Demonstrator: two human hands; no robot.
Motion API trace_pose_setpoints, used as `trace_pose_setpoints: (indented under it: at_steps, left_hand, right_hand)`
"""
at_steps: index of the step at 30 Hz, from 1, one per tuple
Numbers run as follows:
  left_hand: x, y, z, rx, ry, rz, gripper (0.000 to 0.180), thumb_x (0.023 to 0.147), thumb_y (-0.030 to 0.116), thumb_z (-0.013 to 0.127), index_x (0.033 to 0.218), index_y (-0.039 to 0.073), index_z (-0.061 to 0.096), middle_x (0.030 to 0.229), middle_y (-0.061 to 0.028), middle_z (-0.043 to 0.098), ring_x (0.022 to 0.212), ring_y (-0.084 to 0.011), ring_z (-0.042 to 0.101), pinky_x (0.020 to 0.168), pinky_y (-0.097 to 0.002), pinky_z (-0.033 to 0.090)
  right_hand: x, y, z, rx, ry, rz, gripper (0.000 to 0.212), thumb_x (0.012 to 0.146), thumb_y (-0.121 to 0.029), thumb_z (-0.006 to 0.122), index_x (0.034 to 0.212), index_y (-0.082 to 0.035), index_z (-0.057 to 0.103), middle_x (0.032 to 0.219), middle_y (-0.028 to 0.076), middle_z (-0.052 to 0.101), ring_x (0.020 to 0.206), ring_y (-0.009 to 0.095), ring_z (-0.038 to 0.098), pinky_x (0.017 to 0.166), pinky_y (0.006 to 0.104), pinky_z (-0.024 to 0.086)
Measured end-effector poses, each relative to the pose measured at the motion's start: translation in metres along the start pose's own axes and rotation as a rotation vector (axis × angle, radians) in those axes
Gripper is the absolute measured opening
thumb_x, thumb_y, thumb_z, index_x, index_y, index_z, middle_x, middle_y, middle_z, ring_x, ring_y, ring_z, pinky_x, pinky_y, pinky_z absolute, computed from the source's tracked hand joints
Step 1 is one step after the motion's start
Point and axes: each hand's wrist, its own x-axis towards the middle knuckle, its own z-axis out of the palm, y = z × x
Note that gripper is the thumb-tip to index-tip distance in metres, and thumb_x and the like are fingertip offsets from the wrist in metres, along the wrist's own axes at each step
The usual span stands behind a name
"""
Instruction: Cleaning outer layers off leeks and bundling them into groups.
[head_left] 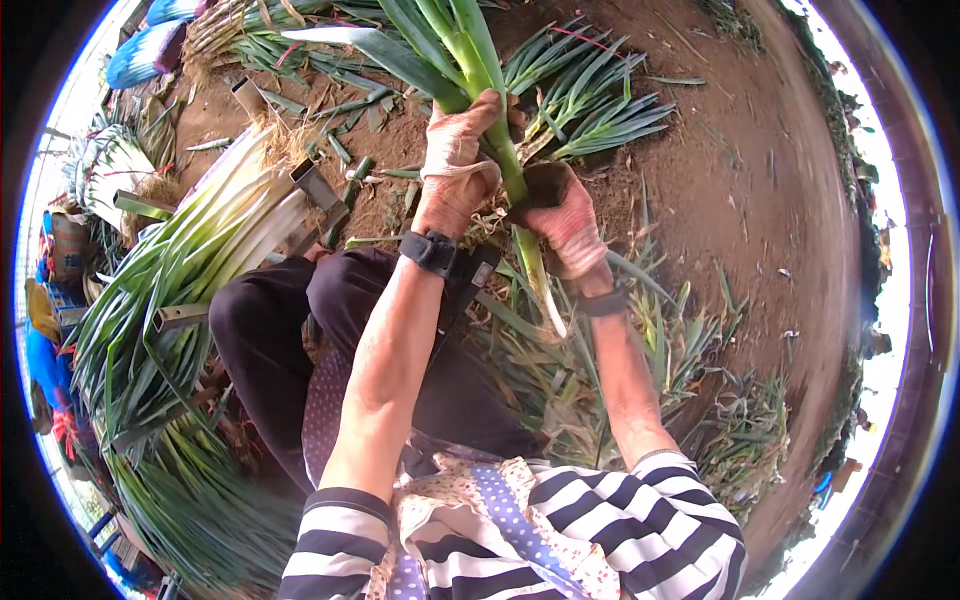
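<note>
My left hand [458, 165], in a worn pale glove, is closed around the green upper part of a large green onion [508, 168]. Its broad leaves fan out beyond the hand. Lower on the same stalk, my right hand [568, 222] is closed, in a dirty pinkish glove with a dark palm. A yellowish-green strip ending in a pale tip [545, 290] hangs below the right hand. Whether it is the stalk's end or a loose leaf, I cannot tell. The right fingers are partly hidden behind the palm.
On my left, a big pile of green onions [220, 215] lies across a metal frame [318, 187]. Trimmed bundles [595, 95] rest on the brown dirt floor [760, 200] ahead. Stripped leaves [560, 375] litter the ground by my right forearm. Blue-wrapped bundles [145, 52] sit far left.
</note>
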Motion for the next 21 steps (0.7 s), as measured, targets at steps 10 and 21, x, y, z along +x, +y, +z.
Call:
trace_pose_setpoints:
  at_steps: [10, 21]
  left_hand:
    - [0.01, -0.014, -0.012, 0.15, 0.206, 0.166, 0.03, 0.074, -0.005, 0.062, 0.099, 0.005, 0.049, 0.079, -0.0074, 0.058, 0.059, -0.018, 0.057, 0.051, -0.0307, 0.05]
    - [0.003, 0.009, 0.003, 0.074, 0.282, 0.11, 0.02, 0.079, 0.012, 0.063, 0.095, 0.009, 0.052, 0.06, 0.0022, 0.049, 0.042, -0.0099, 0.046, 0.036, -0.0243, 0.037]
  right_hand:
    - [-0.06, 0.007, 0.007, -0.669, -0.203, -0.499, 0.02, 0.063, 0.006, 0.062, 0.077, -0.008, 0.057, 0.074, 0.007, 0.056, 0.068, 0.02, 0.058, 0.059, 0.0308, 0.048]
    - [-0.244, 0.164, -0.058, -1.382, -0.834, 0.395, 0.012, 0.071, -0.005, 0.055, 0.082, -0.005, 0.06, 0.081, 0.015, 0.062, 0.074, 0.033, 0.061, 0.063, 0.0404, 0.049]
